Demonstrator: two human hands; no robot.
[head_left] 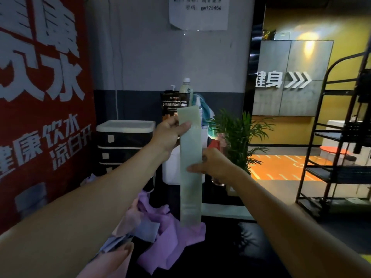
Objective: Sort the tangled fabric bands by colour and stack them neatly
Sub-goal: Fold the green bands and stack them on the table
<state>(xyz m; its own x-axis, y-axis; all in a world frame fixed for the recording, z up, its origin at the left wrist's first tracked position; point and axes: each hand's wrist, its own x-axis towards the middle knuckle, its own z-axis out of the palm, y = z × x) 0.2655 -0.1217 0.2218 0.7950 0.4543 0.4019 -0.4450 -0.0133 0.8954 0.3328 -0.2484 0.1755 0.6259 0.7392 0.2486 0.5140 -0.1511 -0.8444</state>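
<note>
A long pale green fabric band (190, 189) hangs straight down in front of me. My left hand (170, 133) pinches it near its top end, thumb across the front. My right hand (212, 165) pinches its right edge lower down, about a third of the way along. Below the band's free end lies a heap of tangled bands on a dark surface: purple ones (170, 237), a pink one (112, 259) and a grey-blue one (148, 229), partly hidden behind my left forearm.
A black and white drawer unit (124, 143) stands at the back left by a red poster wall. Bottles and a dark pouch (174, 105) sit behind the band, beside a potted plant (239, 137). A black metal rack (337, 157) stands at the right.
</note>
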